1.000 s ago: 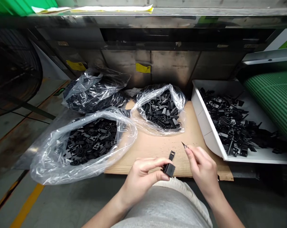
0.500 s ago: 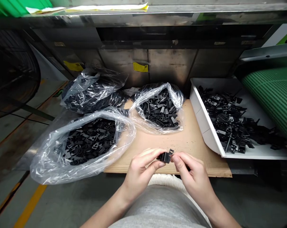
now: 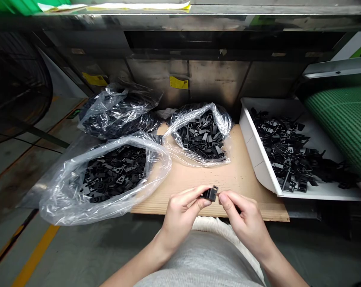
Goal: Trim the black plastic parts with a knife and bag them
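Observation:
Between thumb and fingers, my left hand [image 3: 185, 207] pinches a small black plastic part [image 3: 210, 193] that has a square loop at its upper end. Close against the right side of that part, my right hand [image 3: 243, 209] is closed in a pinch. Whatever its fingertips hold is too small and hidden to name. A dark piece shows in the curl of the right fingers. Both hands are above the front edge of the cardboard sheet [image 3: 192, 185], in front of my body.
Open clear bags of black parts lie at left [image 3: 114, 173] and centre [image 3: 203, 135], with another bag [image 3: 117, 113] behind. A white tray [image 3: 259, 167] of black parts stands at right, beside a green conveyor belt [image 3: 342, 115]. A metal ledge [image 3: 180, 23] spans the back.
The black part in my left hand has turned a little and shifted slightly to the right. My right hand stays pinched beside it. The whole view has moved slightly.

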Available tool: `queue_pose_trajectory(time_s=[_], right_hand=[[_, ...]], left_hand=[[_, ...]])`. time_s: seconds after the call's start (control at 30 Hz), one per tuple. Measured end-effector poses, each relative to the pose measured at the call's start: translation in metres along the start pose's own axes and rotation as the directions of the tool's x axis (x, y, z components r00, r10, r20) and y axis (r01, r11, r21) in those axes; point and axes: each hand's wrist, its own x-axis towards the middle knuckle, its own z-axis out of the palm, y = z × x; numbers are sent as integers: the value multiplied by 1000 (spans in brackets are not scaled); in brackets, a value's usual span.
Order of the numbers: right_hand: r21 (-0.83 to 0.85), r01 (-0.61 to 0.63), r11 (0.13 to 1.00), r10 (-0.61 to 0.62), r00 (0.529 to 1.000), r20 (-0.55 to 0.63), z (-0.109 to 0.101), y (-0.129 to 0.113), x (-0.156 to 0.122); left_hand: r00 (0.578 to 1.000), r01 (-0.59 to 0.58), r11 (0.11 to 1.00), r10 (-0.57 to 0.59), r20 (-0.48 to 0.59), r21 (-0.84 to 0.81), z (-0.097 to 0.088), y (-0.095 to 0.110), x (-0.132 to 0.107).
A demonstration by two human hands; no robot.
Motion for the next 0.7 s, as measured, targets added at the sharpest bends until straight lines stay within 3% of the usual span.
queue_pose_trajectory(time_s=[0.07, 0.13, 0.23, 0.43, 0.57, 0.7], right_hand=[[-15, 3, 1000, -3, 1000, 7, 5, -1, -4], [3, 26, 1000, -26, 996, 82, 12, -2, -8], [93, -5, 996, -7, 991, 136, 16, -3, -10], [314, -192, 930, 193, 981, 28, -1, 11, 6], [371, -184, 910, 178, 983, 51, -2, 5, 16], [401, -187, 897, 154, 982, 113, 4, -6, 25]], left_hand=[[997, 68, 997, -70, -42, -40, 1, -7, 7], [979, 117, 990, -127, -160, -75, -2, -15, 19], [945, 114, 988, -142, -295, -108, -14, -25, 35], [989, 79, 987, -95, -114, -137, -20, -16, 26], [1000, 16, 996, -16, -7, -83, -15, -4, 16], [998, -50, 999, 50, 23, -6, -16, 1, 15]])
